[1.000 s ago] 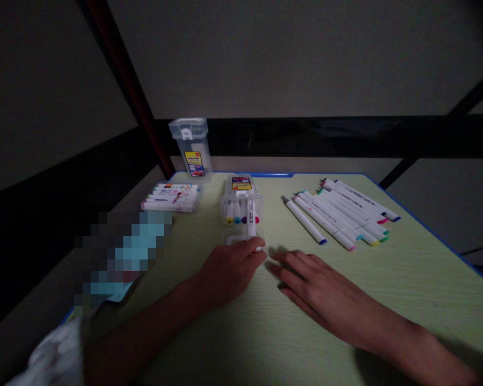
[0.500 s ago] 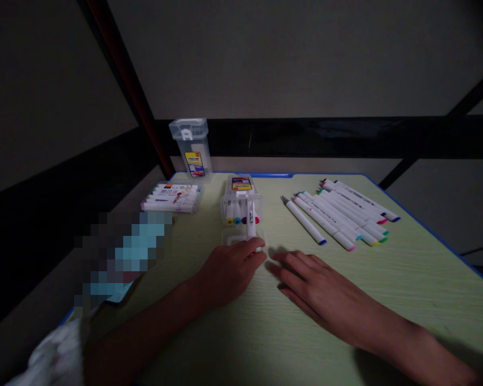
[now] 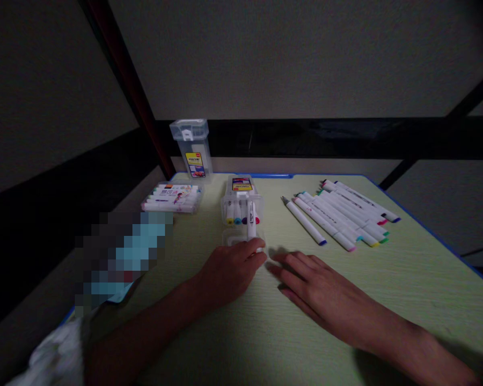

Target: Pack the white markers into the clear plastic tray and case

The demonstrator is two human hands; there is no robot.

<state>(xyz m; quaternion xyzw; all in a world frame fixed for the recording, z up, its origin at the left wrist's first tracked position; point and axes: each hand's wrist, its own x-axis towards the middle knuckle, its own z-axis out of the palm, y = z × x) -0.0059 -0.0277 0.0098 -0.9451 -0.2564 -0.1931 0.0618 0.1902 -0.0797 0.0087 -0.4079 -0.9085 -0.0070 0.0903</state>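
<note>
My left hand (image 3: pixel 237 271) pinches the near end of a white marker (image 3: pixel 251 222) between thumb and fingers. The marker's far end is at the mouth of a clear plastic marker box (image 3: pixel 224 201), which lies on its side facing me. Inside the box are several markers with yellow, blue, purple and red ends. The box's clear lid (image 3: pixel 231 236) rests on the table, partly hidden by my left hand. To the right, my right hand (image 3: pixel 306 281) hovers low or rests on the table, fingers stretched out, holding nothing.
Several white markers (image 3: pixel 338 212) lie in a row at the right, with one blue-ended marker (image 3: pixel 306 221) beside them. A tall clear box (image 3: pixel 195 153) stands at the back left, a flat marker pack (image 3: pixel 172 198) before it. A blurred-out blue item (image 3: pixel 140 244) lies left.
</note>
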